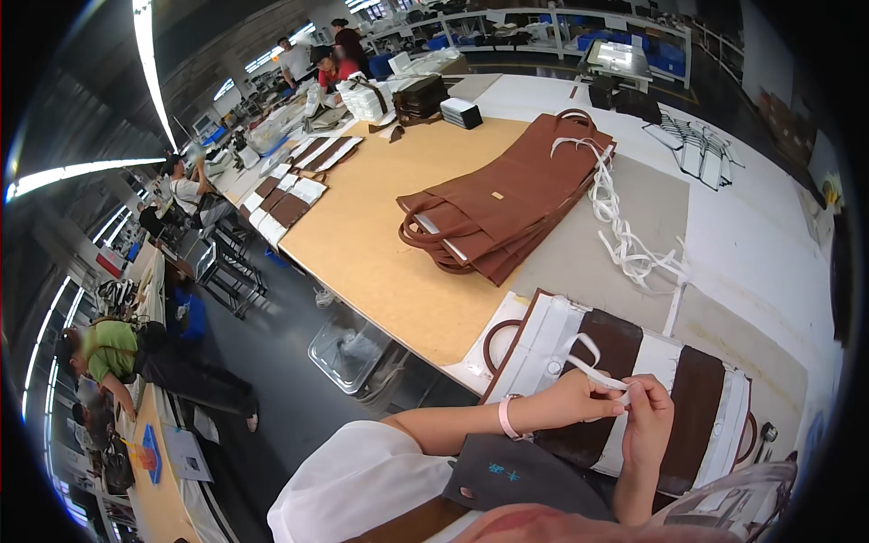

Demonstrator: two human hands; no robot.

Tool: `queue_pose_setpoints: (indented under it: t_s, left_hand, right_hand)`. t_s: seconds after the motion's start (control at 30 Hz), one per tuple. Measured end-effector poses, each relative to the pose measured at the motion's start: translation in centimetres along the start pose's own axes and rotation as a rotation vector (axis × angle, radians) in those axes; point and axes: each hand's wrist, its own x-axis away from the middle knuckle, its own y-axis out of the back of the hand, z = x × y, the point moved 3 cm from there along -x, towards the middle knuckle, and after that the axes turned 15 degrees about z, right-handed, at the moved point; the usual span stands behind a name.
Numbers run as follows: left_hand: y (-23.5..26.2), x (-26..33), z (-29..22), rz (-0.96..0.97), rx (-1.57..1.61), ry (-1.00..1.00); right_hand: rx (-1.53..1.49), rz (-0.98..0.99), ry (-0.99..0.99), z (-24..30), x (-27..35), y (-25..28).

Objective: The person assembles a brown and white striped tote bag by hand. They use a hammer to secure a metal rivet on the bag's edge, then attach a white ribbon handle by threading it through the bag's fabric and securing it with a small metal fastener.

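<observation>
Pinching a narrow white strip [608, 380] between the thumb and fingers of the left hand [579, 398], and gripping it just beside that with the fingertips of the right hand [649, 418]. Looped loosely above the left hand with a length of the same strip. Spread out below and around both hands with a striped brown-and-white bag piece [693, 418], showing a brown handle [501, 345] to the left of the hands and another to the right. Cannot tell whether resting on it with either hand. Worn on the left wrist: a pink band [507, 416].

Stitched in blue-green on dark grey cloth [543, 489], below the left hand: small characters. Fixed to the topmost of the brown bags [520, 185], stacked beyond the hands: a small gold-coloured plate [497, 195], with any lettering too small to read.

Tangled beside that stack, beyond the right hand: a bunch of white strips [608, 204]. Farther off on the same side: a bundle of black-edged loops [704, 152]. Laid out well beyond the left hand, along the edge of the tan board [380, 208]: more striped panels [282, 204]. Bending over another table, far left of the hands: a co-worker in green [113, 348].
</observation>
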Motion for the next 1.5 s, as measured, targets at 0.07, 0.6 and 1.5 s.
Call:
queue_pose_setpoints:
  t_s: [0.07,0.6,1.5]
  left_hand:
    - [0.0,0.4,-0.1,-0.058,-0.094,-0.015]
    - [0.9,0.8,-2.3,-0.269,-0.433,-0.307]
    - [10.2,2.5,-3.5,-0.253,1.008,-0.616]
  right_hand:
    - [0.017,-0.012,-0.016,0.3,0.0,-0.5]
    - [-0.364,0.015,-0.134,1.6,-0.7,-2.5]
    - [-0.601,-0.227,0.216,3.9,3.6,6.6]
